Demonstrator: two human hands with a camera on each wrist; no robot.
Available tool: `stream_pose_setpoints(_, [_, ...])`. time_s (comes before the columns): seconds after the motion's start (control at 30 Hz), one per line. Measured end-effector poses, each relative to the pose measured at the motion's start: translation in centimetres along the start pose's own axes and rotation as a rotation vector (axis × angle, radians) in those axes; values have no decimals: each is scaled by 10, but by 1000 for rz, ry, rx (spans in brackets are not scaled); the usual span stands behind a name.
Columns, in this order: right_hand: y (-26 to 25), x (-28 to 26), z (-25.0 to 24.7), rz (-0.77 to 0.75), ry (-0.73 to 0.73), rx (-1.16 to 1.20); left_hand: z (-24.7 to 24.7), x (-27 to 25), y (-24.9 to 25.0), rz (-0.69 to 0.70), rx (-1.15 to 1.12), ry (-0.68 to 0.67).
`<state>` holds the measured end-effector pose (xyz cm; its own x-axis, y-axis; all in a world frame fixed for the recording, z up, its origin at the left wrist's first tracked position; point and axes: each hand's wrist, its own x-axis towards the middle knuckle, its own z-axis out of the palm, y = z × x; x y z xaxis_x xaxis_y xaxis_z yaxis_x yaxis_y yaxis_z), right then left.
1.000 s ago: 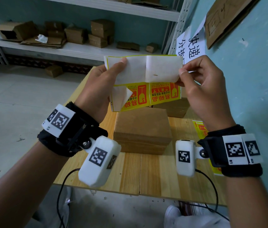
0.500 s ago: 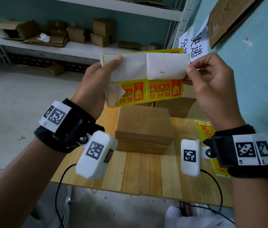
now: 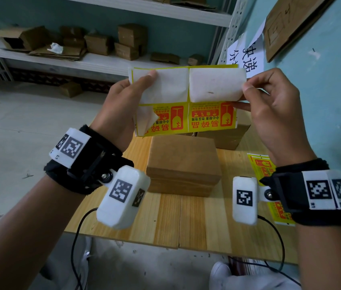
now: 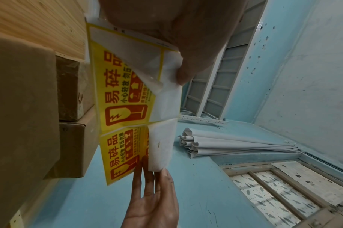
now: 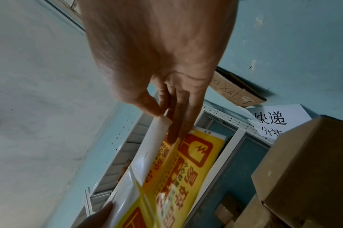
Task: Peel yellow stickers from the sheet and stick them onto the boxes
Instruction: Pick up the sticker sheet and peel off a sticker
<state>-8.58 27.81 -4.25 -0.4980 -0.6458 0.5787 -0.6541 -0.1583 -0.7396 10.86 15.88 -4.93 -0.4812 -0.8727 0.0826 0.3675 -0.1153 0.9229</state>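
I hold the sticker sheet [image 3: 186,118] up above the table between both hands. My left hand [image 3: 144,80] grips its top left corner, thumb pressed on the bare white backing. My right hand [image 3: 244,96] pinches the right edge of the top right sticker [image 3: 215,84], which is partly peeled and folded over so its white back faces me. The lower row shows two yellow stickers with red print. A brown cardboard box [image 3: 183,164] stands on the table under the sheet, with a second box [image 3: 228,137] behind it. The left wrist view shows the sheet [image 4: 125,108] and the boxes [image 4: 24,108].
Another yellow sticker sheet [image 3: 259,166] lies on the wooden table [image 3: 186,222] at the right, partly under my right wrist. The blue wall [image 3: 322,91] runs close along the right. Shelves with cardboard boxes [image 3: 132,40] stand behind the table.
Both hands have lifted the sheet a little. My right hand has drawn the peeled sticker's edge farther to the right.
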Motion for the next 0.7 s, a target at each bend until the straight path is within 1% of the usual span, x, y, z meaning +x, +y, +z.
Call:
stream_pose_setpoints(0.07, [-1, -1, 1, 7, -6, 15, 0, 0, 0, 5, -3, 0])
stream_pose_setpoints(0.17, [-2, 0, -1, 18, 7, 69, -3, 3, 0, 16, -2, 46])
stream_pose_setpoints(0.27, [-3, 1, -6, 29, 15, 106, -8, 6, 2, -2, -33, 80])
stream_pose_setpoints(0.43, [-4, 0, -3, 25, 10, 146, -6, 6, 0, -9, -19, 69])
stream_pose_setpoints(0.63, [-8, 0, -3, 40, 25, 219, -1, 2, -1, 30, 73, 59])
stream_pose_setpoints(0.7, [-11, 1, -2, 50, 37, 230, 0, 0, -1, 62, 117, 44])
